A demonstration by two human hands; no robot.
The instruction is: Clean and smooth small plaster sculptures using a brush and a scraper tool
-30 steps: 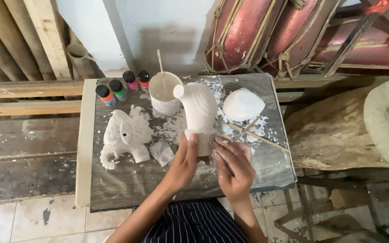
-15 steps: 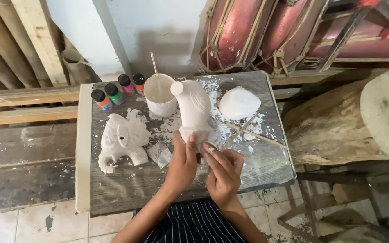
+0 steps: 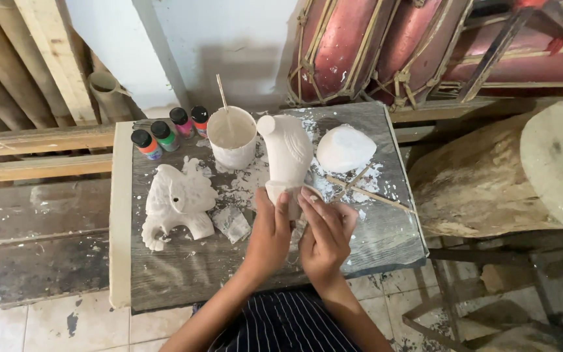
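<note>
Left hand (image 3: pixel 270 229) wrapped around the base of a tall white plaster figure (image 3: pixel 288 156), upright near the middle of the grey board (image 3: pixel 184 274); right hand (image 3: pixel 326 236) loosely curled, fingertips (image 3: pixel 307 199) pressed to the same base. Just left, a white elephant figure (image 3: pixel 177 202); behind, a white cup (image 3: pixel 231 137) with stick and four paint bottles (image 3: pixel 167 133). Likely to topple toward the cup if grip slackens, being top-heavy.

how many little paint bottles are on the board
4, in a row at the board's far left corner beside the white cup: orange-labelled, green, pink, red. None seem hidden.
</note>
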